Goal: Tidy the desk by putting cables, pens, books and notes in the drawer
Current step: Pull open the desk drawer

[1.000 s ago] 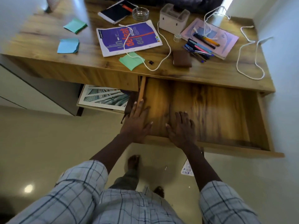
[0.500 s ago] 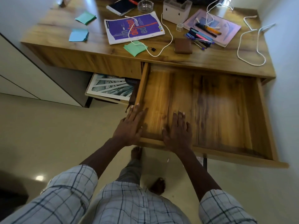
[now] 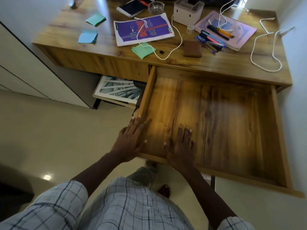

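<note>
Drawer (image 3: pixel 216 122) slid further out | left grip (image 3: pixel 129 141), right grip (image 3: pixel 182 151) flat over front edge, empty

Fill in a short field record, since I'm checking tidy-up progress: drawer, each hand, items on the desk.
drawer: wide wooden drawer pulled out, nothing visible inside
left hand: flat, fingers straight, on drawer's left front corner
right hand: flat, fingers straight, over front rim
books: purple-covered booklet, pink notebook, on wooden desk
pens: coloured pens heaped on notebook's edge
cables: white cable across booklet; looped white cable at desk's right
notes: teal sticky notes, blue sticky notes, green sticky notes
</note>
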